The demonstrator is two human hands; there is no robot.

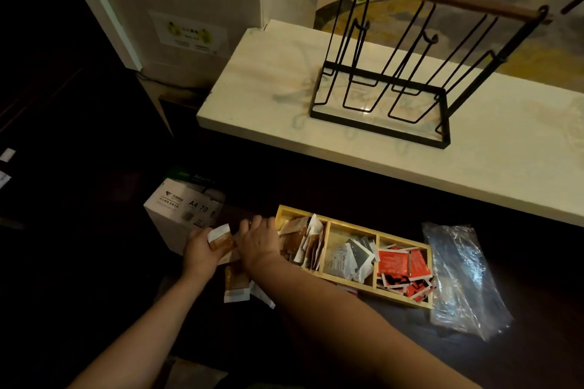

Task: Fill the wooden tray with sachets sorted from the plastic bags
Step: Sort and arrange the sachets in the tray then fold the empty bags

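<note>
A wooden tray (328, 224) with three compartments lies on the dark surface. Its left compartment holds brown-and-white sachets (303, 240), the middle one grey-and-white sachets (350, 254), the right one red sachets (401, 265). Just left of the tray, my left hand (200, 251) grips a small stack of brown sachets (221, 238). My right hand (257, 238) rests palm down beside that stack, fingers curled over it, touching the tray's left end. More brown sachets (235, 283) lie loose below my hands. An empty clear plastic bag (461, 278) lies right of the tray.
A white A4 paper box (177, 208) stands right behind my hands. Above the tray runs a pale marble counter (252, 95) bearing a black wire rack (388, 73) with a wooden bar. The floor to the left is dark.
</note>
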